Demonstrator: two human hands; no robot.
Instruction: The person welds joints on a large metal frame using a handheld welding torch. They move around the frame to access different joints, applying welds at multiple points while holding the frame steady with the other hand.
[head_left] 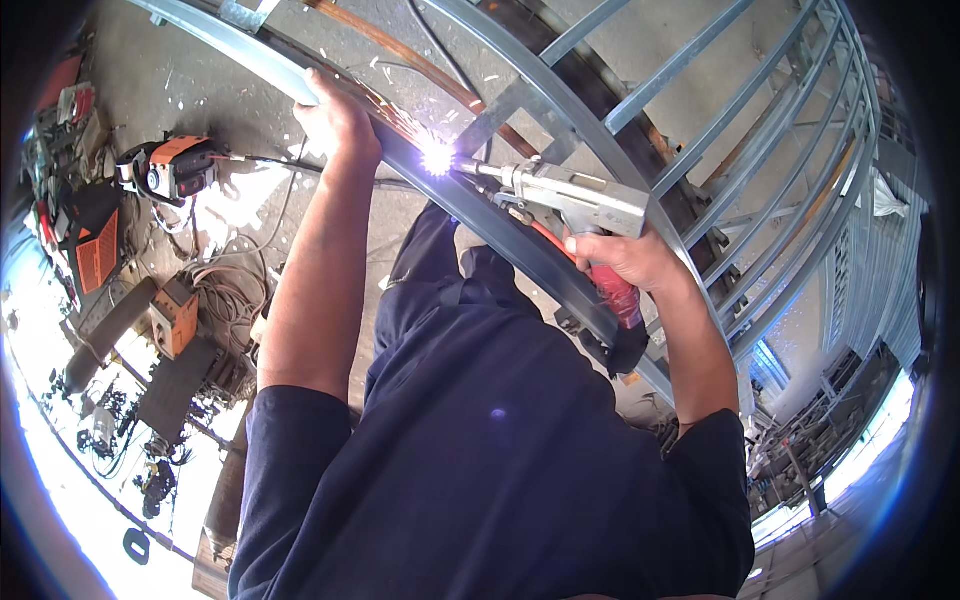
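My right hand (630, 258) is wrapped round the red-taped grip of a silver welding gun (580, 192). The gun's nozzle points left at a long grey metal tube (480, 220). Where the tip meets the tube, a bright violet-white arc (437, 157) glares, hiding the spot itself. Sparks spray from it toward the upper left. My left hand (338, 125) is closed over the same tube, up and left of the arc. Its fingertips are partly hidden behind the wrist and tube.
Right of the tube stands a curved galvanised metal frame (690, 80) with several bars. A rusty bar (410, 60) lies beyond the tube. On the floor at left are an orange-and-black machine (180, 165), an orange box (175, 318) and coiled cables (225, 300).
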